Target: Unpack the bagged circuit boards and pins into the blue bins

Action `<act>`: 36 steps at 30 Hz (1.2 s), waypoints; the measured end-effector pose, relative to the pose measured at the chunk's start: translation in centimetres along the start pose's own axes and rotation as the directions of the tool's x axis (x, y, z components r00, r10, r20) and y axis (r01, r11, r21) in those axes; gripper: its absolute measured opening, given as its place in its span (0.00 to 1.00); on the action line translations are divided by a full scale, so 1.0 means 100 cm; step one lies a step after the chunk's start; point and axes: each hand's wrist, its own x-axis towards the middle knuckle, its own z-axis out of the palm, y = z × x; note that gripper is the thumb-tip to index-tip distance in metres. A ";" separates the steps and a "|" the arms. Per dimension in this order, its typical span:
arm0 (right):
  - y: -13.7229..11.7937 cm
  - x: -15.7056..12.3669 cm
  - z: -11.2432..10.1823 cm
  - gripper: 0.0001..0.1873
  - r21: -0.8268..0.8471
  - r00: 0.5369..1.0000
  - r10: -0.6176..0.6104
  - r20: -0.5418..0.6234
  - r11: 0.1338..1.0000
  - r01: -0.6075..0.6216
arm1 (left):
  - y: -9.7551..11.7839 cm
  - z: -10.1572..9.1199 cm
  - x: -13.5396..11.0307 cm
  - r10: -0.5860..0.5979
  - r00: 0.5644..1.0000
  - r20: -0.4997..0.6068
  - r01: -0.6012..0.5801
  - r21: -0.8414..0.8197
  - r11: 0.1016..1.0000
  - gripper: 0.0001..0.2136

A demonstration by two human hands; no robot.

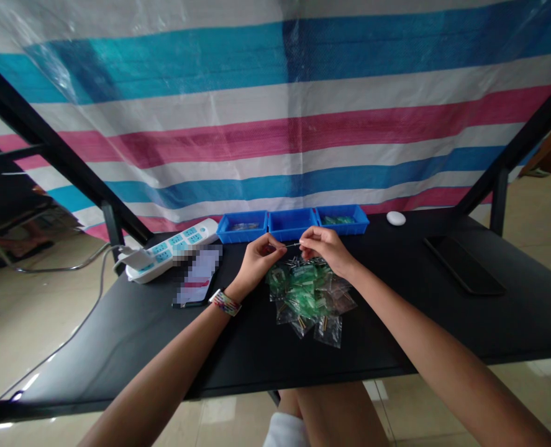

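Note:
My left hand (264,253) is closed in a pinch on one end of a thin, silvery metal rod (292,245). My right hand (324,248) pinches at its other end, so the rod spans the small gap between my fingertips. Its exact kind is too small to make out. Just below both hands lies a heap of small clear and green plastic bags (303,292). Brass-coloured pins (325,324) show inside some of the bags at the front. Loose metal pieces (296,264) lie at the heap's far side, partly hidden by my right hand.
Three blue bins stand beyond my hands: a left bin (241,236), a middle bin (292,234) and a right bin (343,228) with green bags. A power strip (173,248) and a lit phone (199,276) lie left; a dark phone (464,264) and white oval object (396,218) right.

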 end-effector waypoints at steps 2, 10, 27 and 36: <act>0.000 0.000 0.001 0.16 -0.002 1.000 -0.002 0.009 1.000 0.002 | -0.001 0.000 0.000 -0.001 1.000 0.002 0.001 0.001 1.000 0.12; -0.004 0.004 -0.004 0.11 -0.080 0.978 -0.158 -0.134 0.986 0.148 | 0.000 0.002 -0.001 -0.020 0.998 0.062 0.005 0.236 0.972 0.08; 0.012 0.020 -0.021 0.08 -0.644 0.892 -0.438 -0.110 0.715 0.271 | 0.012 0.005 -0.009 0.032 0.939 0.344 -0.294 0.749 0.594 0.06; 0.015 0.010 -0.009 0.10 -0.775 0.896 -0.293 0.333 0.456 0.437 | 0.006 0.006 -0.007 0.036 0.942 0.333 -0.279 0.722 0.633 0.04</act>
